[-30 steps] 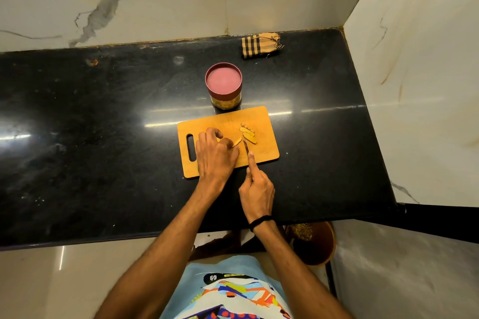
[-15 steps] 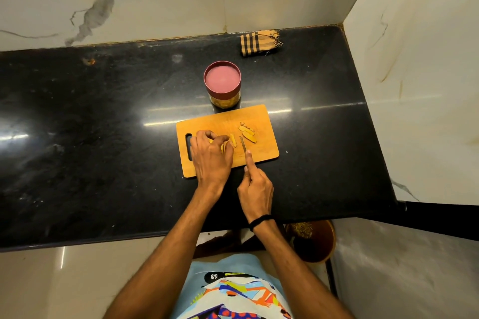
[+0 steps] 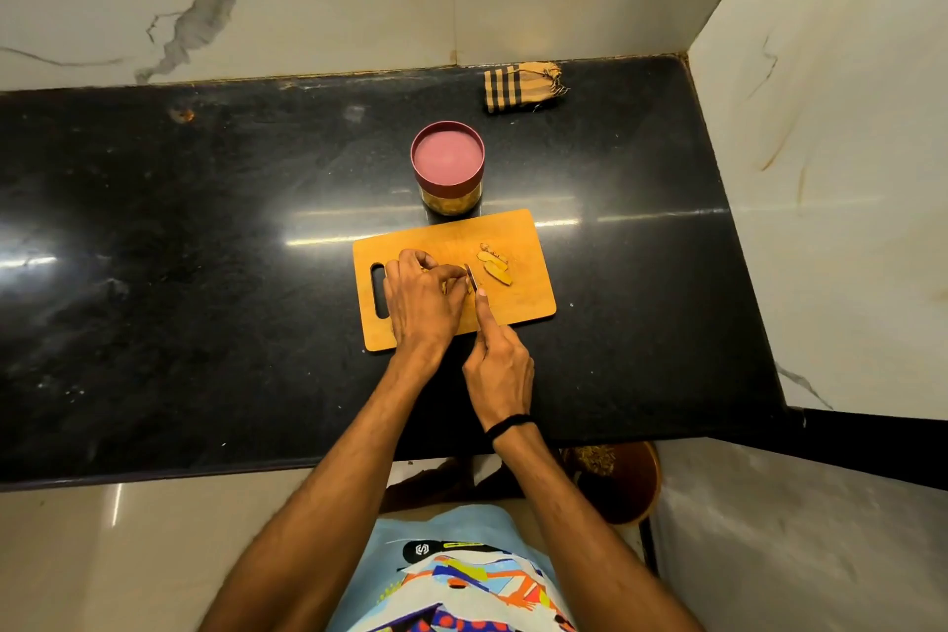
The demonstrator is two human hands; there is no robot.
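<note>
Black polished stone bench [image 3: 205, 272]: rectangular orange cutting board [image 3: 528, 308] is laid centrally. Yellow root piece [image 3: 467, 288] is pinned there by curled left hand [image 3: 418, 300], mostly hidden. Small knife [image 3: 470, 275] is gripped by right hand [image 3: 500, 367]. Yellow cut slices [image 3: 495, 264] are left beside it. Maroon-lidded round jar [image 3: 448, 164] is stood just behind.

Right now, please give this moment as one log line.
left hand: holds yellow piece on cutting board | right hand: grips knife, blade at piece | cut slices: beside blade

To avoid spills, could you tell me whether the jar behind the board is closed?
Closed: the jar stands upright with its maroon lid covering the top.
</note>
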